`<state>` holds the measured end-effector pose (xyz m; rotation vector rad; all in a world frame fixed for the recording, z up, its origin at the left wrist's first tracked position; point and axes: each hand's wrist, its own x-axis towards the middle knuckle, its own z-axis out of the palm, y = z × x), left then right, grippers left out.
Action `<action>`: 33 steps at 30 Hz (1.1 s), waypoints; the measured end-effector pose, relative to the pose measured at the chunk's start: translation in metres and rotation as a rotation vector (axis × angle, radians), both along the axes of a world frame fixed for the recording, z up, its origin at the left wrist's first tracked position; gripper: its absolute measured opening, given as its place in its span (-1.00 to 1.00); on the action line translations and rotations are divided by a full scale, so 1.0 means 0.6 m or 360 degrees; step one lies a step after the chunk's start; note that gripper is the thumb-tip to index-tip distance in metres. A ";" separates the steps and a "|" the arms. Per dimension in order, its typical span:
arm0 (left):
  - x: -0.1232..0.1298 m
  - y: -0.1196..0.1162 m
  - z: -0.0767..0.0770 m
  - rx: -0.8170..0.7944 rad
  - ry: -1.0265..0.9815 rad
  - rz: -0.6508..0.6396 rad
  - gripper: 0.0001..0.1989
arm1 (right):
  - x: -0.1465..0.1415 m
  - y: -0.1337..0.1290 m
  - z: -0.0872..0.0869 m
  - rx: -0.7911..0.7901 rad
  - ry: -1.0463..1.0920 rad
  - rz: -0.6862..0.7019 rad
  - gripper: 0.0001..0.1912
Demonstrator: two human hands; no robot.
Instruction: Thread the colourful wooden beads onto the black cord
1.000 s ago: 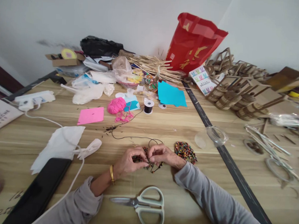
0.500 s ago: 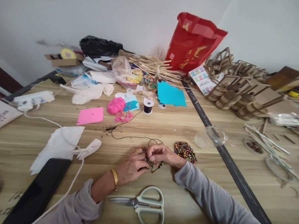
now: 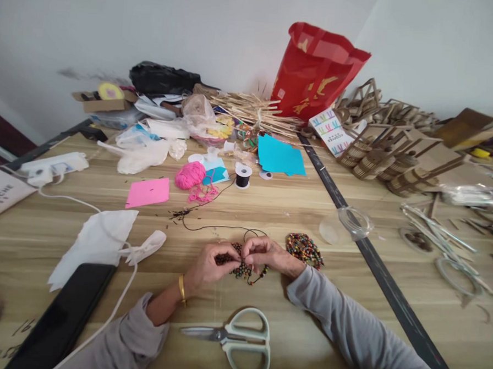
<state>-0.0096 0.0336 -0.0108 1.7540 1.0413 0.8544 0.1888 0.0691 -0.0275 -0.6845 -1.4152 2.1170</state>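
Note:
Over a strand of dark multicoloured beads (image 3: 242,271), my left hand (image 3: 209,268) is closed in a pinch, its thumb and forefinger meeting my right hand's fingertips. My right hand (image 3: 267,253) also pinches, and thin black cord (image 3: 223,227) runs to the fingers. The bit of cord between the fingertips is tiny and partly hidden. A short beaded tail curves below my right hand. Close to my right wrist lies a second coil of colourful beads (image 3: 305,249). Scissors (image 3: 244,338) with pale green handles lie nearer me, blades pointing left.
A spool of black cord (image 3: 243,176), pink yarn (image 3: 190,175) and blue sheets (image 3: 281,155) lie farther back. Left are a pink sheet (image 3: 147,192), a black phone (image 3: 64,312) and a white cable (image 3: 120,302). Small wooden buckets (image 3: 374,161) and a clear tape roll (image 3: 355,222) are right.
My left hand has lifted off the beads and turned, bringing thumb and forefinger to my right fingertips. More of the bead strand shows. My right hand has barely moved.

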 end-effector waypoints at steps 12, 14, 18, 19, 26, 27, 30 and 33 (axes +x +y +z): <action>-0.013 0.013 0.003 -0.0546 -0.0446 0.0093 -0.80 | -0.001 -0.001 0.005 0.0018 -0.0067 0.0009 -0.67; -0.014 0.013 0.004 -0.0546 -0.0457 0.0090 -0.80 | -0.001 -0.001 0.007 0.0021 -0.0068 0.0012 -0.67; -0.014 0.013 0.006 -0.0555 -0.0458 0.0084 -0.81 | 0.000 -0.001 0.008 0.0013 -0.0036 0.0017 -0.69; -0.014 0.013 0.007 -0.0554 -0.0455 0.0085 -0.82 | -0.001 -0.001 0.008 0.0006 -0.0024 0.0015 -0.69; -0.013 0.013 0.008 -0.0515 -0.0430 0.0093 -0.80 | -0.003 -0.002 0.008 -0.0014 0.0025 0.0014 -0.71; -0.013 0.013 0.008 -0.0512 -0.0435 0.0096 -0.80 | -0.003 -0.002 0.008 -0.0010 0.0026 0.0013 -0.71; -0.012 0.013 0.007 -0.0523 -0.0454 0.0091 -0.82 | -0.003 -0.003 0.009 -0.0003 0.0022 0.0009 -0.70; -0.012 0.014 0.008 -0.0536 -0.0463 0.0090 -0.83 | -0.002 -0.002 0.008 -0.0005 0.0006 0.0008 -0.69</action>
